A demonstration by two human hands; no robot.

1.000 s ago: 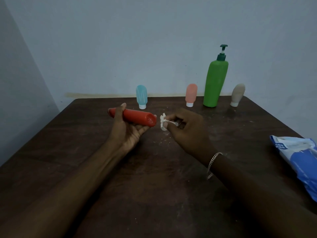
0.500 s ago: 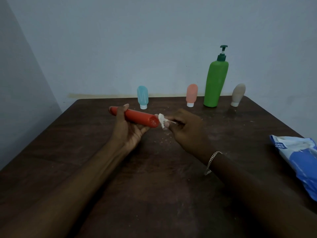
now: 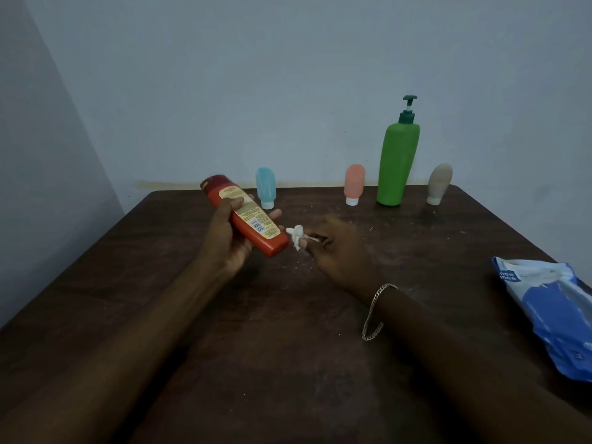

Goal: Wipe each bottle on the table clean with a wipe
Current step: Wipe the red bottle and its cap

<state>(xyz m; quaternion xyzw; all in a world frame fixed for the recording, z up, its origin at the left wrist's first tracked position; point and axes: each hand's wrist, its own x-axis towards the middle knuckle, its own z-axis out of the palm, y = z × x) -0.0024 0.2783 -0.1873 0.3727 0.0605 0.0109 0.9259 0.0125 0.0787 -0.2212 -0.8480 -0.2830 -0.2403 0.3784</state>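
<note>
Fingers of the left hand [image 3: 224, 241] are curled round the red bottle [image 3: 248, 221]. It is held tilted above the table [image 3: 288, 347], with its cap end up and far away and its label turned up. A small scrunched white wipe [image 3: 296, 237] is pinched in the right hand [image 3: 342, 256], just beside the bottle's low end. Whether they touch cannot be told.

Four more bottles are stood at the back of the table: a blue bottle [image 3: 266, 187], a pink bottle [image 3: 354, 184], a tall green pump bottle [image 3: 397, 161] and a grey bottle [image 3: 439, 184]. A blue wipes pack [image 3: 551, 312] is laid at the right edge.
</note>
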